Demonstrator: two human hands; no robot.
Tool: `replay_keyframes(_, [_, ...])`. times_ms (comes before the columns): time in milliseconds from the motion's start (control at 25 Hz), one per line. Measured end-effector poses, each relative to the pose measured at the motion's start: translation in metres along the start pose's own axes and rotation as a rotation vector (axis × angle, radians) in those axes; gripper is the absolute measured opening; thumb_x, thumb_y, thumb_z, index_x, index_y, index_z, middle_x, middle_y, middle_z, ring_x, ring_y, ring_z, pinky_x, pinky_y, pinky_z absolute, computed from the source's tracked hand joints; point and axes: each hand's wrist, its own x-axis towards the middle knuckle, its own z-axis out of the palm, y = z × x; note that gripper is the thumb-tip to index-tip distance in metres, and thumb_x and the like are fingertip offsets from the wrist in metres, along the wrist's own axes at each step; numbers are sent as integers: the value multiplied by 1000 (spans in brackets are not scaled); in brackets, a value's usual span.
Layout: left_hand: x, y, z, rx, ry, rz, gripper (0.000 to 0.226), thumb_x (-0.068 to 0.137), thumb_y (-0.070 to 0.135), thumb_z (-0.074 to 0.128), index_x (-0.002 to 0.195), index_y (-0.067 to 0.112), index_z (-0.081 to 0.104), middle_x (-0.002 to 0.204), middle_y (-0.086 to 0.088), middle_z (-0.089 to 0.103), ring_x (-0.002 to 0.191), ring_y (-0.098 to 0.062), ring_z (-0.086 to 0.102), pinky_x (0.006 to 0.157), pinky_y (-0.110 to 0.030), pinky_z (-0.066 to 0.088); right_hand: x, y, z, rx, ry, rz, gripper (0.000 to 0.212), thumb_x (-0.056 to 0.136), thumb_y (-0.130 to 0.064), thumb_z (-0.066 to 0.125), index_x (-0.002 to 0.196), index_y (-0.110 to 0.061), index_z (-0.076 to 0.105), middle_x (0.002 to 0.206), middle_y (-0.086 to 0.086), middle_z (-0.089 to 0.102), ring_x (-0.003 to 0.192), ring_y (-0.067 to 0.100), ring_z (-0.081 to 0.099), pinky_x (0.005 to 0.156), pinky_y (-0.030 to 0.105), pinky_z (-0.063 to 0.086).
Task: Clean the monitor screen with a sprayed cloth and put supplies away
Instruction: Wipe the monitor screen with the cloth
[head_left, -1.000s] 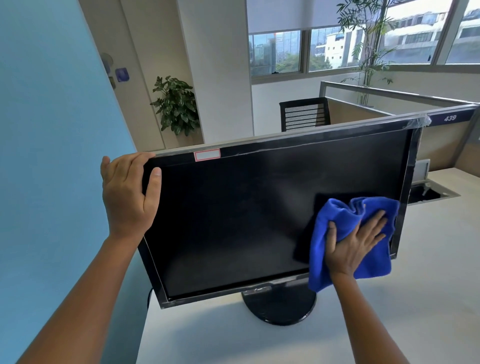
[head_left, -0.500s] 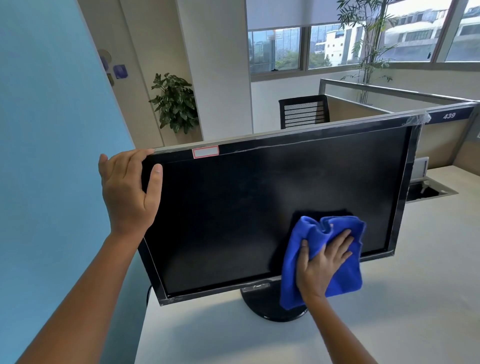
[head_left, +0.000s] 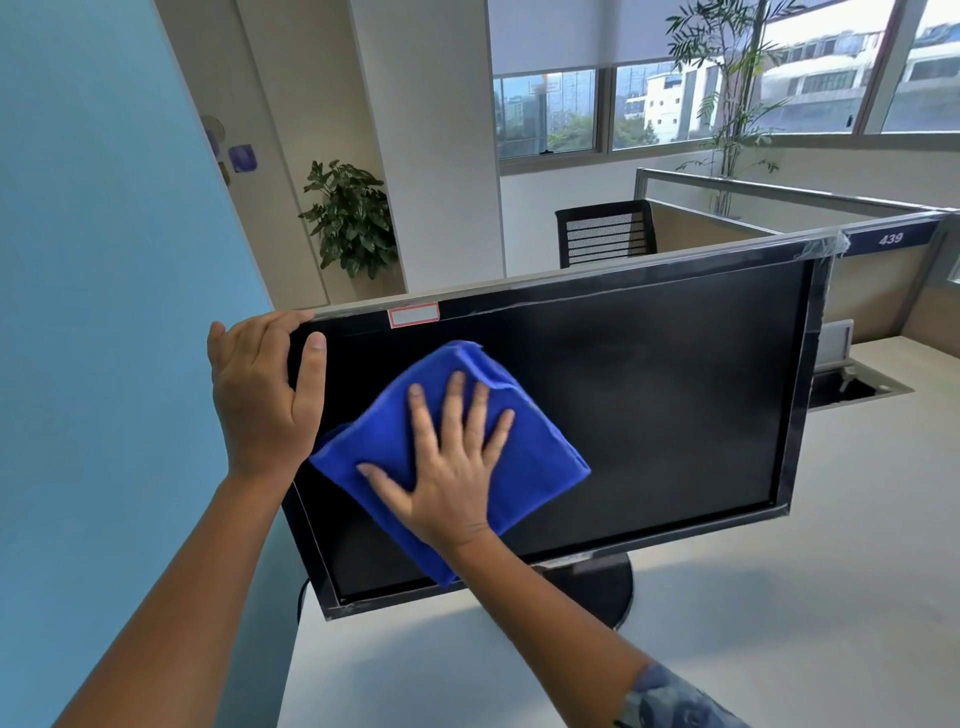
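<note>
A black monitor (head_left: 649, 405) with a dark screen stands on a round base on the pale desk. My left hand (head_left: 262, 389) grips its upper left corner, thumb on the front bezel. My right hand (head_left: 452, 467) lies flat with fingers spread on a blue cloth (head_left: 540, 457), pressing it against the left half of the screen. No spray bottle is in view.
A light blue partition (head_left: 104, 312) rises close on the left. The pale desk (head_left: 779, 623) stretches to the right, with a cable opening (head_left: 857, 387) behind the monitor. Beyond are cubicle dividers, a black chair (head_left: 605, 231) and potted plants.
My right hand has slid the blue cloth from the screen's lower right across to the left half and upward. My left hand keeps its hold on the corner.
</note>
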Motion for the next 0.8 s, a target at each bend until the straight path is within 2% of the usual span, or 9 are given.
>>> replay_keyframes(160, [1, -2, -1, -6, -14, 8, 39, 98, 29, 35, 106, 2, 62, 106, -18, 66, 100, -35, 56, 104, -57, 31, 2, -23, 7, 8, -100, -332, 78, 83, -66, 47, 148, -27, 26, 157, 7, 23, 147, 27, 3, 116, 55, -4])
replay_keyframes(280, [1, -3, -1, -21, -15, -3, 43, 99, 32, 32, 106, 3, 63, 106, -17, 67, 100, -34, 57, 107, -53, 30, 5, -8, 7, -24, -64, -411, 78, 84, -64, 49, 148, -23, 28, 156, 3, 27, 147, 22, 10, 118, 51, 0])
replay_keyframes(400, [2, -1, 0, -35, -12, -31, 43, 98, 31, 32, 106, 4, 64, 105, -16, 67, 100, -32, 57, 109, -51, 28, 11, 21, -2, -44, 8, -272, 83, 80, -67, 50, 147, -21, 30, 153, 3, 34, 145, 21, 18, 118, 49, 1])
replay_keyframes(520, [2, 0, 0, -42, -10, -45, 44, 98, 32, 31, 105, 3, 64, 103, -17, 67, 96, -31, 55, 104, -57, 33, 21, 61, -20, -84, 89, -134, 87, 78, -70, 49, 145, -18, 31, 151, 6, 36, 142, 25, 23, 117, 51, 4])
replay_keyframes(680, [1, 1, 0, -36, -4, -50, 47, 98, 34, 30, 105, 3, 64, 103, -18, 67, 96, -31, 55, 100, -59, 36, 40, 132, -51, -160, 191, 28, 89, 80, -71, 46, 144, -10, 35, 151, 13, 30, 142, 29, 22, 114, 58, 8])
replay_keyframes(800, [3, 2, 2, -34, 1, -55, 47, 98, 33, 30, 105, 2, 64, 102, -18, 67, 95, -32, 55, 102, -59, 34, 53, 184, -72, -169, 222, 208, 91, 83, -70, 40, 147, -7, 26, 154, 19, 26, 144, 33, 17, 114, 60, 5])
